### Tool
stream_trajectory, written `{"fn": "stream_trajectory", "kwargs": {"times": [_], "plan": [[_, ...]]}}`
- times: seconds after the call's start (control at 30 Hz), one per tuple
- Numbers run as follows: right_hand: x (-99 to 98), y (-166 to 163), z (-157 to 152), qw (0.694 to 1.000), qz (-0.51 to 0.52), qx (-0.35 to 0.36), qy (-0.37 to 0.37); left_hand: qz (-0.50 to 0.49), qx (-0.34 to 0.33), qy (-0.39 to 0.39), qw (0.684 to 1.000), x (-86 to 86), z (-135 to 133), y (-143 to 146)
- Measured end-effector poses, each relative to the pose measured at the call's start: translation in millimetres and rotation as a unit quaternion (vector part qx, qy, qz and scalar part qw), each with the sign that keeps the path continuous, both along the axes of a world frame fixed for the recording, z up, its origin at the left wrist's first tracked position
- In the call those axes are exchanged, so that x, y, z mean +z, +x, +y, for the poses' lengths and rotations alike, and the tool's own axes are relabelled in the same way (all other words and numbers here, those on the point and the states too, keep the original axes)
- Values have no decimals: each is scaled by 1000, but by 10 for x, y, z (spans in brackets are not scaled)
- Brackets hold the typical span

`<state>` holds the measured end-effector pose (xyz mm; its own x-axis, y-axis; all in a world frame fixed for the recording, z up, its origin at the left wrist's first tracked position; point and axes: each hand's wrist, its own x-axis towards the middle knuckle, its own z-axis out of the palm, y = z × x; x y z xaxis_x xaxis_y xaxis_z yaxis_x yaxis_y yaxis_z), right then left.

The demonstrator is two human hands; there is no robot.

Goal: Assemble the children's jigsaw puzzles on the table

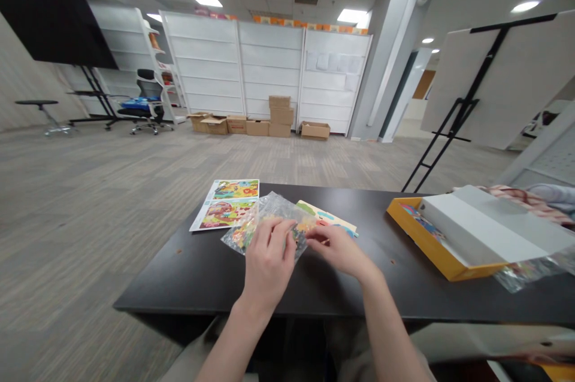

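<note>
Had clear plastic bag (274, 205) under left hand (269, 256), by right hand (342, 250).
Pointed corner away, long axis unclear; couldn't tell whether clamped.

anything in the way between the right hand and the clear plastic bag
Nothing visible stands between the right hand and the clear plastic bag: it is at the bag's right edge, contact unclear. The left hand is over the bag's middle, leaving that edge uncovered.

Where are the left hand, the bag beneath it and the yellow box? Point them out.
Left hand (269, 251): head view, its back.
Bag (274, 206): head view, far part.
Yellow box (426, 244): head view, left wall.
</note>
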<state>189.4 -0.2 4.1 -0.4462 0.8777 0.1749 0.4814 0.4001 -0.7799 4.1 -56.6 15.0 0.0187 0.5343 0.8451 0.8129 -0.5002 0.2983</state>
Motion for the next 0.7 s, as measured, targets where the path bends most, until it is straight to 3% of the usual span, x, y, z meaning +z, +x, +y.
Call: {"fn": "stream_trajectory", "kwargs": {"times": [0.07,0.13,0.2,0.3,0.47,0.6,0.7], "plan": [[-51,258,29,993,-56,-90,59,34,-1,41,999,21,-55,83],[-126,431,38,984,-107,-113,89,69,-53,57,995,15,-105,220],[-191,524,7,979,-156,-99,84,105,-137,14,985,-17,-131,397],[-214,612,-88,969,-219,-96,63,159,-216,-123,955,-97,-104,660],[-155,901,-178,941,-284,-181,36,209,-200,-268,919,-266,40,893],[-150,1169,-184,945,-252,-206,37,246,-137,-292,914,-368,129,928],[-142,1289,-196,944,-231,-232,31,268,-123,-300,907,-350,145,928]]}}
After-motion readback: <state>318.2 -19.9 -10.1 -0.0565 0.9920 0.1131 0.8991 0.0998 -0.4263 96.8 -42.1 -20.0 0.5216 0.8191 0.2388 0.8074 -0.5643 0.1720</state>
